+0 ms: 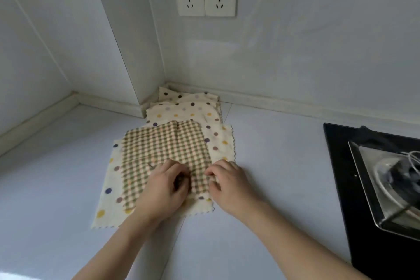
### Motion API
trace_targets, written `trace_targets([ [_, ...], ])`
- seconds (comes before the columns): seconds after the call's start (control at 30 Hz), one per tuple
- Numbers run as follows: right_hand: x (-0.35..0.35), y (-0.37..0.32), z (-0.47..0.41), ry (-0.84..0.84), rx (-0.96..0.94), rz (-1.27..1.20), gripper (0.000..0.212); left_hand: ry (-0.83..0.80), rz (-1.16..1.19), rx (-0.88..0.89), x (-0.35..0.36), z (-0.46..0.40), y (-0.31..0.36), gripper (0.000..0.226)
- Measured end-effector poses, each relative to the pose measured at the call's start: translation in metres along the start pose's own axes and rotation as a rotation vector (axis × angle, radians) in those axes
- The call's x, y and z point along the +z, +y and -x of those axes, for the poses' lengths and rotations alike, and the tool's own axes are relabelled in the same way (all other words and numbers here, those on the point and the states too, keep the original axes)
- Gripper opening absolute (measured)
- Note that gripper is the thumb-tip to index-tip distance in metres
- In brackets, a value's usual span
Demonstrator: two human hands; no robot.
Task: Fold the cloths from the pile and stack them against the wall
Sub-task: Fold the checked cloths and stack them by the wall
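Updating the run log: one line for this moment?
left hand and right hand: pinching green-checked cloth | beneath: polka-dot cream cloth | step: folding

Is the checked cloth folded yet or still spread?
Spread: the checked cloth lies flat on a dotted cloth, both hands pinching its near edge.

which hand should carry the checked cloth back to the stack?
Left, probably. The left hand sits over the checked cloth, in line with the stack. The right hand only pinches its right edge.
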State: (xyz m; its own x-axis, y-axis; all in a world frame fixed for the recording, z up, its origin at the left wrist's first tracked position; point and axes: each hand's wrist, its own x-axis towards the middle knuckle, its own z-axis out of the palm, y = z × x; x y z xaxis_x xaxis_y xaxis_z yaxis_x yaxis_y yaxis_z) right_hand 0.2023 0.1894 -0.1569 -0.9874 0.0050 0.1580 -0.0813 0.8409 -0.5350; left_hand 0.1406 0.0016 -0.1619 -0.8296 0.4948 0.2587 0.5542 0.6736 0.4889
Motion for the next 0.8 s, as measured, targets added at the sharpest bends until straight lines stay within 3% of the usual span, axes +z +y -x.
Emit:
trace_targets([
  [0.13,0.019,0.009,0.008,0.181,-0.079,0.026,0.034,0.031,-0.016,0.106,0.004,0.006,-0.007,0.035],
  [0.47,0.017,0.007,0.012,0.161,-0.042,-0.029,0.03,0.03,-0.125,0.22,0.006,0.008,-0.005,0.056],
  [0.8,0.02,0.01,0.01,0.187,-0.055,-0.089,0.023,0.208,-0.317,0.392,0.014,0.004,-0.008,0.031],
])
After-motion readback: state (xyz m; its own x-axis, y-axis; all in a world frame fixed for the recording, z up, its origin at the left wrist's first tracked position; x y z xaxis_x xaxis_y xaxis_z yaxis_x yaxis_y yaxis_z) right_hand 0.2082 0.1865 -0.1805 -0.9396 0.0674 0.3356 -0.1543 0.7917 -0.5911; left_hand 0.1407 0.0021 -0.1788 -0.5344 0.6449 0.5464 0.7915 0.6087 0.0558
